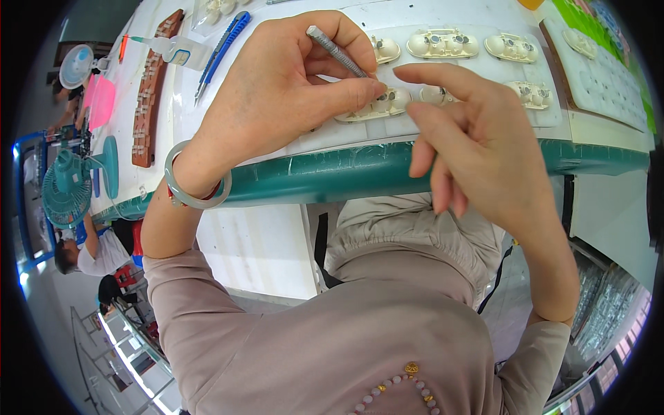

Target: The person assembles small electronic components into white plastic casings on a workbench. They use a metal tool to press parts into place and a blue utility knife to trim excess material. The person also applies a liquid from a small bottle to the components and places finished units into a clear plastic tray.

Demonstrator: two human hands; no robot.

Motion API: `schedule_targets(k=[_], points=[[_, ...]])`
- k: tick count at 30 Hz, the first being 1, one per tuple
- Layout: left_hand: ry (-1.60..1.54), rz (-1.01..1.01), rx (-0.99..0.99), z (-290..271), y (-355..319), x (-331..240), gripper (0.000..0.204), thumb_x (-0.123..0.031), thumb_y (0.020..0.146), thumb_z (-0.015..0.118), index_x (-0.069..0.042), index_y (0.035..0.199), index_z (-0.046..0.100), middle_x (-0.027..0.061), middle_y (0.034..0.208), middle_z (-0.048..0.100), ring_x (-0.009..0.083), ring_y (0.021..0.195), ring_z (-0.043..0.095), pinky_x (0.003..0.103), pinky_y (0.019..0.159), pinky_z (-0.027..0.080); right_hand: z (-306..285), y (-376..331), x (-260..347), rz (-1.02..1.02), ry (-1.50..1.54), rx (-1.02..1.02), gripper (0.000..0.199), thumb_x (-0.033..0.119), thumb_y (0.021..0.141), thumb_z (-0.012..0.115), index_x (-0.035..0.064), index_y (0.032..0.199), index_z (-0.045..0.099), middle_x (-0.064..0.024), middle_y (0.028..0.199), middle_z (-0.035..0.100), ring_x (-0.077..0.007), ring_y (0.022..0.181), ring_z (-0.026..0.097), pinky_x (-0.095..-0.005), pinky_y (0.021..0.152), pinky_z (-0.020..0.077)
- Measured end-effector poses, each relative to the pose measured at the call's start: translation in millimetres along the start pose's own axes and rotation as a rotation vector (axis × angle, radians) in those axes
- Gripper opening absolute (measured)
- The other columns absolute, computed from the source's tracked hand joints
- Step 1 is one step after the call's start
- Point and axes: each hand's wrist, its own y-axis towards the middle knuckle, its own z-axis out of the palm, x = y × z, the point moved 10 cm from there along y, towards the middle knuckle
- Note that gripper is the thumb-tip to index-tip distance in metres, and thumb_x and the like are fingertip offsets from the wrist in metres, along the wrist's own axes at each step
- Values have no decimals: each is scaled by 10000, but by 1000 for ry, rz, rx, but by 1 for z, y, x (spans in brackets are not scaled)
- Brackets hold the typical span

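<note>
My left hand (277, 79) is closed around a slim grey metal rod (335, 50), held slanted like a pen over the work. Its lower tip is hidden behind my fingers. Just under those fingertips lies a cream oval part (387, 104) with round white domes and small metal bits. My right hand (477, 138) hovers beside it, thumb and index finger apart, with nothing seen between them. Partly behind the right index finger is another such part (432, 95). More of these parts (443, 44) sit in rows on a white board (477, 76).
A blue utility knife (223, 55), a clear bottle (185, 53) and a brown strip with metal clips (150, 90) lie to the left. At right stands a second board (602, 83). A green padded edge (325, 173) runs along the table front. A green fan (69, 183) stands far left.
</note>
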Motion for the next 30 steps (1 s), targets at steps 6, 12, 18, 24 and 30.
schedule_targets(k=[6, 12, 18, 24, 30], points=[[43, 58, -89, -3, -3, 0, 146, 24, 745, 668, -12, 812, 544, 54, 828, 639, 83, 750, 616, 178, 610, 473, 13, 9, -9, 22, 102, 27, 327, 131, 924, 470, -42, 1199, 503, -87, 584, 575, -115, 363, 521, -215, 305, 381], [-52, 115, -174, -30, -11, -6, 165, 16, 755, 669, -27, 830, 529, 97, 867, 653, 130, 830, 633, 227, 717, 497, 11, 9, -15, 29, 124, 13, 317, 118, 926, 470, -33, 1203, 500, -83, 592, 575, -109, 373, 524, -207, 311, 378], [-222, 29, -636, -99, -130, 22, 201, 47, 707, 732, -3, 814, 569, 122, 807, 659, 122, 722, 636, 189, 608, 494, 26, -14, 6, -94, -93, -58, 293, 34, 869, 538, -10, 1159, 543, -66, 643, 610, -118, 419, 538, -227, 404, 407], [-229, -396, -680, -108, -172, 137, 188, -47, 694, 749, -34, 757, 572, 45, 737, 645, 74, 636, 588, 182, 536, 420, 110, -11, 1, -357, -332, 286, 177, 13, 828, 609, 23, 1004, 605, -95, 706, 626, -171, 495, 579, -251, 457, 429], [-99, -476, -584, -110, -165, 145, 189, -24, 697, 730, -27, 712, 542, 55, 717, 646, 66, 624, 584, 166, 559, 431, 147, 2, -6, -331, -293, 399, 145, 16, 822, 615, 15, 966, 604, -112, 753, 636, -218, 556, 613, -284, 482, 459]])
